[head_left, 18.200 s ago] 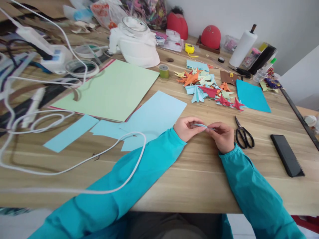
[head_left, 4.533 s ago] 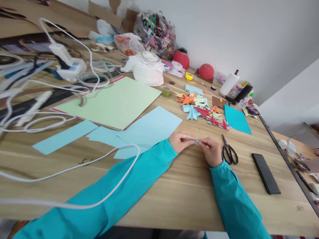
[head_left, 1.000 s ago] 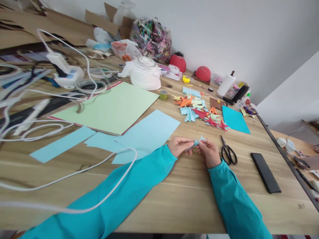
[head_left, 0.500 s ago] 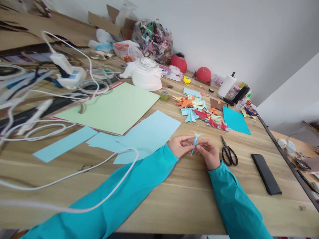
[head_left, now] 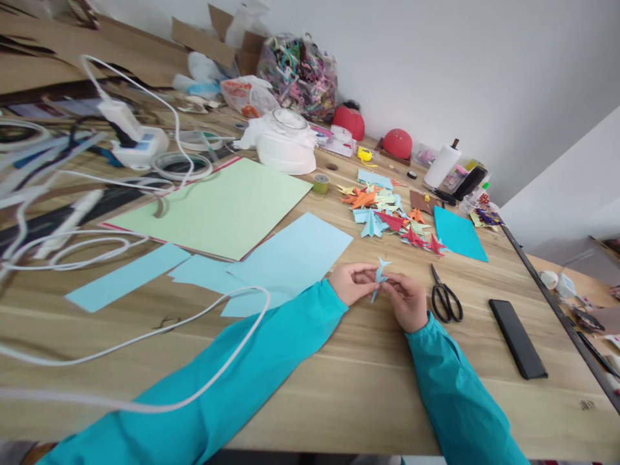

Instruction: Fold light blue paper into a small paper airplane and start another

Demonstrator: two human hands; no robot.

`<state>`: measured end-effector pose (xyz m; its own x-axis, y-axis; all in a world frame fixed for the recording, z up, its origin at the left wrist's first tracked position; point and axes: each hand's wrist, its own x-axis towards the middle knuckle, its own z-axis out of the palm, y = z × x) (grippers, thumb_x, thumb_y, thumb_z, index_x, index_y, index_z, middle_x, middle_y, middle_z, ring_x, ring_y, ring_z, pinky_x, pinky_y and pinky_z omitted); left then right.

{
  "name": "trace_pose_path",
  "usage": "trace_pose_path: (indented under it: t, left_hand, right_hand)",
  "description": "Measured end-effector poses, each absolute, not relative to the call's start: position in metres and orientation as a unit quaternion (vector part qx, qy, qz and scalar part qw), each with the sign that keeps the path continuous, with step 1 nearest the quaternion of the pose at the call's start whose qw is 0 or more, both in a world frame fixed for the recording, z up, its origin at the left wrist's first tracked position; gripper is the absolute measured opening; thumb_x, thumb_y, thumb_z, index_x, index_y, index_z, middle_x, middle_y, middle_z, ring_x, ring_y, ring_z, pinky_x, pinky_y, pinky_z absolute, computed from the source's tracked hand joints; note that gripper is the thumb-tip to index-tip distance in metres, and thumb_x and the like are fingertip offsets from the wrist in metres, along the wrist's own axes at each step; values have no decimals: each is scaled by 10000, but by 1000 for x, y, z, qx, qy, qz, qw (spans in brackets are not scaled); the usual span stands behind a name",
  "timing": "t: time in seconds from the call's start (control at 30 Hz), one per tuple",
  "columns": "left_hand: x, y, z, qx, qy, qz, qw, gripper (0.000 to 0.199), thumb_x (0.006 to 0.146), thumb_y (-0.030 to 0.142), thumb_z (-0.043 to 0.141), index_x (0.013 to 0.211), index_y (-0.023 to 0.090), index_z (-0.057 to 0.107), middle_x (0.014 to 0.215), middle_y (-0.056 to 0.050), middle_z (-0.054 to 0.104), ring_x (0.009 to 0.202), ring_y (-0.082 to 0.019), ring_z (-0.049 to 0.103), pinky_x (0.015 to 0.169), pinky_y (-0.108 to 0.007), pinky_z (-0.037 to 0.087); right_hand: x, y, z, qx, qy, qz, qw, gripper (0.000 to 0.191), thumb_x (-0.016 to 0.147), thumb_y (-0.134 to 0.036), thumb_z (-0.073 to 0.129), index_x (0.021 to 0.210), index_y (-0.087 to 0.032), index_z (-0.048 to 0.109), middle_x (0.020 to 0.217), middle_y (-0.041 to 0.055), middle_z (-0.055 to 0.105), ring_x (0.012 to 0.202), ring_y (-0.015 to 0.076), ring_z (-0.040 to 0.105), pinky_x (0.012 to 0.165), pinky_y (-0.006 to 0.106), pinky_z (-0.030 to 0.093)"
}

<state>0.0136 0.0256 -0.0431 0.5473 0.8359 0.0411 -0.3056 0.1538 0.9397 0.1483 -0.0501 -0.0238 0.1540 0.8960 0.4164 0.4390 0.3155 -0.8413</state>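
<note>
Between my two hands is a small light-blue folded paper figure (head_left: 380,274), its forked end pointing up and a thin tip pointing down. My left hand (head_left: 352,283) pinches it from the left with thumb and fingers. From the right, my right hand (head_left: 405,298) grips the same figure, fingertips close to those of the left. Parts of the folds are hidden behind the fingers. Black-handled scissors (head_left: 446,302) lie just right of my right hand. Beyond the hands is a pile of folded paper figures (head_left: 387,213) in orange, red, blue and pale yellow.
Light-blue sheets (head_left: 300,252) and a pale green stack (head_left: 217,206) lie to the left. A white cable (head_left: 256,323) loops over my left sleeve. At right are a black phone (head_left: 517,338) and a turquoise sheet (head_left: 460,234). A green tape roll (head_left: 320,185) stands behind.
My right fingers have shifted slightly on the paper figure, and more of its middle shows. Both hands stay in nearly the same place.
</note>
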Motion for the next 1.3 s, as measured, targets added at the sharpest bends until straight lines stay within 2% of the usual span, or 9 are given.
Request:
trace_pose_path:
  t: [0.27, 0.47, 0.63, 0.77, 0.93, 1.13, 1.23, 1.3]
  left_hand:
    - [12, 25, -39, 507, 248, 384, 731, 523, 493, 264, 804, 953, 66, 651, 725, -70, 701, 553, -155, 647, 498, -253, 528]
    - [13, 23, -44, 561, 259, 408, 672, 470, 501, 234, 788, 932, 89, 669, 811, -94, 717, 698, -183, 679, 622, -264, 555]
    - [14, 21, -46, 584, 245, 431, 643, 479, 530, 259, 771, 964, 92, 660, 846, -101, 719, 760, -206, 684, 681, -295, 568]
    - [13, 20, -48, 638, 260, 460, 561, 386, 593, 268, 733, 939, 111, 668, 837, -91, 718, 722, -187, 679, 627, -264, 561]
    - [11, 23, -53, 683, 285, 482, 469, 357, 632, 273, 709, 946, 106, 673, 807, -98, 706, 712, -181, 665, 613, -254, 546]
    - [11, 26, -55, 690, 280, 494, 450, 340, 642, 291, 710, 939, 127, 680, 793, -81, 695, 708, -172, 653, 628, -256, 546]
    - [12, 26, -56, 699, 278, 490, 441, 319, 640, 276, 713, 923, 132, 683, 798, -81, 692, 703, -169, 651, 620, -251, 547]
    - [12, 26, -56, 704, 279, 486, 436, 293, 639, 250, 709, 906, 133, 684, 809, -84, 692, 694, -165, 650, 610, -245, 548]
  right_hand:
    - [149, -48, -28, -527, -610, 237, 542, 152, 809, -264, 590, 932, -226, 670, 828, 46, 684, 726, 168, 644, 640, 289, 520]
    - [144, -54, -21, -533, -655, 148, 515, 134, 813, -210, 562, 902, -196, 660, 800, 47, 683, 701, 146, 623, 595, 256, 493]
    - [143, -56, -17, -528, -682, 98, 497, 127, 811, -181, 553, 883, -193, 657, 789, 47, 679, 694, 145, 613, 616, 269, 489]
    - [143, -57, -14, -525, -697, 52, 486, 146, 814, -162, 541, 897, -185, 659, 779, 52, 671, 674, 141, 594, 625, 278, 493]
    - [143, -62, -12, -513, -715, 10, 475, 199, 823, -135, 520, 958, -171, 661, 848, 83, 669, 788, 166, 617, 693, 299, 507]
    - [147, -61, -14, -584, -582, 5, 566, 179, 853, -233, 499, 887, -164, 662, 776, 63, 680, 730, 167, 634, 689, 316, 511]
    - [158, -58, -19, -616, -480, 7, 624, 222, 835, -315, 523, 879, -144, 657, 743, 61, 679, 665, 163, 632, 609, 296, 513]
    - [172, -62, -25, -642, -432, 10, 633, 270, 820, -357, 529, 900, -128, 647, 719, 66, 679, 648, 168, 633, 589, 292, 510]
